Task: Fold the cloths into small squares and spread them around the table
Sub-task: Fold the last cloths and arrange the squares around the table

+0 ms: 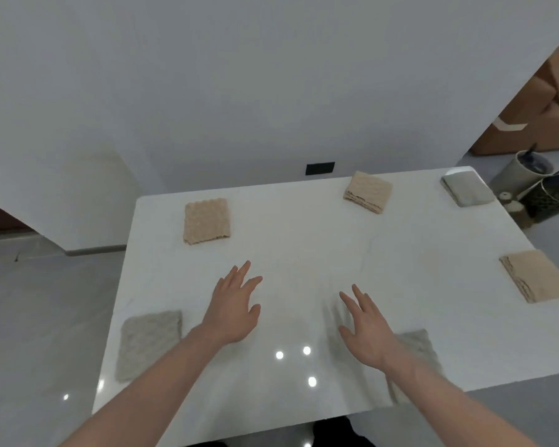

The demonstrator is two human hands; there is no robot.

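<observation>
Several folded square cloths lie spread over the white table (304,240). A beige cloth (206,221) sits at the far left, another beige cloth (368,191) at the far middle, and a pale grey-green cloth (467,190) in the far right corner. A third beige cloth (534,275) lies at the right edge. A grey cloth (147,343) sits at the near left. Another grey cloth (421,353) is partly hidden under my right forearm. My left hand (234,309) and my right hand (367,330) hover over the table's middle, fingers spread, holding nothing.
Beyond the table's right end stand a grey bucket (518,171) and a dark basket (549,196) on the floor, with a brown cardboard box (530,117) behind. A white wall runs along the table's far edge. Ceiling lights reflect on the glossy near tabletop.
</observation>
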